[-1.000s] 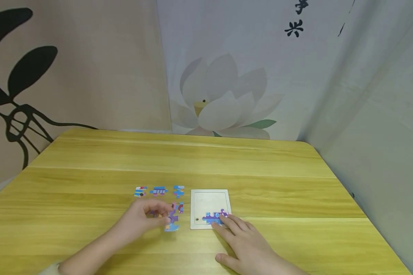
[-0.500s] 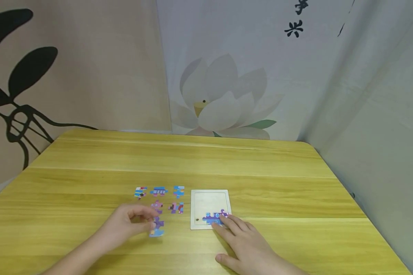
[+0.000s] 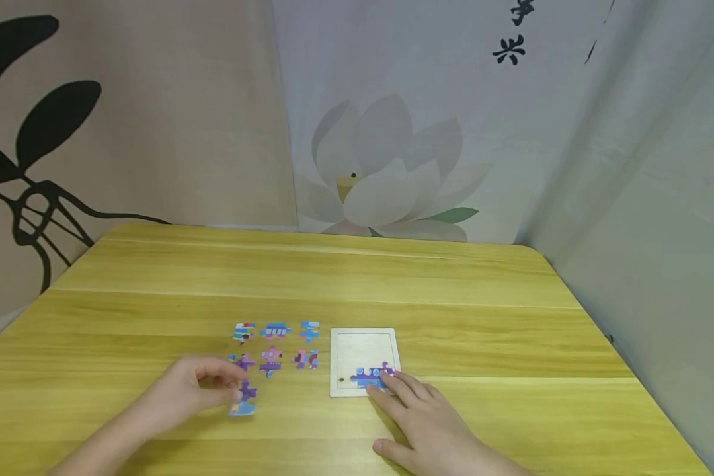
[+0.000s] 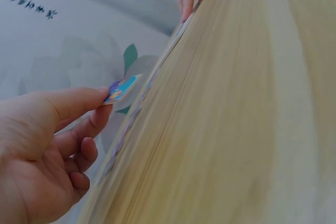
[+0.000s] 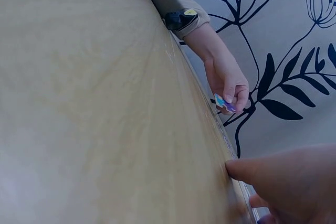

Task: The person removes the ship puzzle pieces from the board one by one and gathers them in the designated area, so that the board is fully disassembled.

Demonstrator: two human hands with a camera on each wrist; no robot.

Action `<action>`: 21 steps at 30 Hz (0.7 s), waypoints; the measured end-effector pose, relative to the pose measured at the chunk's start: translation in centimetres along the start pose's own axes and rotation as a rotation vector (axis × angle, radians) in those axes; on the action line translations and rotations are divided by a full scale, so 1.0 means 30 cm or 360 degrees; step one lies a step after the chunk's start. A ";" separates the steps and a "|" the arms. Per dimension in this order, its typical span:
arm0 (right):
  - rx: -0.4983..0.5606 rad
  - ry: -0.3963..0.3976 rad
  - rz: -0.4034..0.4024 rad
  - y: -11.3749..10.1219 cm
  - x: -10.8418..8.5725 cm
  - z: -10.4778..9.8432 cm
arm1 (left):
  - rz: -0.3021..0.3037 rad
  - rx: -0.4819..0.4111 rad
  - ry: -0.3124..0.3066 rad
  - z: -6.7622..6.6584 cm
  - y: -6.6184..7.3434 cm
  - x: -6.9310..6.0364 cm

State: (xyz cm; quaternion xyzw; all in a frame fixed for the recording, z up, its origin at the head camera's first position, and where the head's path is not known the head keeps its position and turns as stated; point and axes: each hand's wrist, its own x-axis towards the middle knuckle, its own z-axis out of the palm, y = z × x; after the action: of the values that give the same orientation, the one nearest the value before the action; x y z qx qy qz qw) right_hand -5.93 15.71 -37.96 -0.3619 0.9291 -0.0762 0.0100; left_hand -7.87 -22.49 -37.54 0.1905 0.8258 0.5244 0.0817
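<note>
A purple and blue jigsaw piece is pinched between the thumb and forefinger of my left hand. In the left wrist view that piece is raised off the tabletop. My right hand lies with spread, fairly straight fingers over the lower right of a white puzzle tray. Its fingertips touch the purple and blue pieces inside the tray and partly cover them. Loose jigsaw pieces lie in two rows left of the tray, among them a pink and purple piece and a rainbow piece.
Beneath everything is a yellow wood-grain table. Its far edge meets a hanging curtain printed with a lotus. The upper row of loose pieces includes a blue and purple one. A dark wrist device sits on the left sleeve.
My left hand has moved left and slightly toward me with the pinched jigsaw piece, uncovering the loose pieces behind it. My right hand stays in place on the tray.
</note>
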 end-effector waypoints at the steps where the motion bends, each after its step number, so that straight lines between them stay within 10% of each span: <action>1: -0.0002 0.0004 -0.0002 0.000 0.000 0.000 | -0.0009 -0.0006 -0.0008 -0.007 -0.005 -0.002; 21: -0.0031 0.0045 -0.0023 -0.002 -0.001 0.000 | -0.0090 0.0247 -0.0037 -0.038 -0.037 -0.001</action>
State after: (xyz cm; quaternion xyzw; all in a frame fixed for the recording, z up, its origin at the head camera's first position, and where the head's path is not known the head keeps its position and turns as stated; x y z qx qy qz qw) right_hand -5.86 15.71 -37.95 -0.3674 0.9272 -0.0723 -0.0073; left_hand -8.48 -23.86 -38.02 0.1790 0.8681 0.4539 0.0911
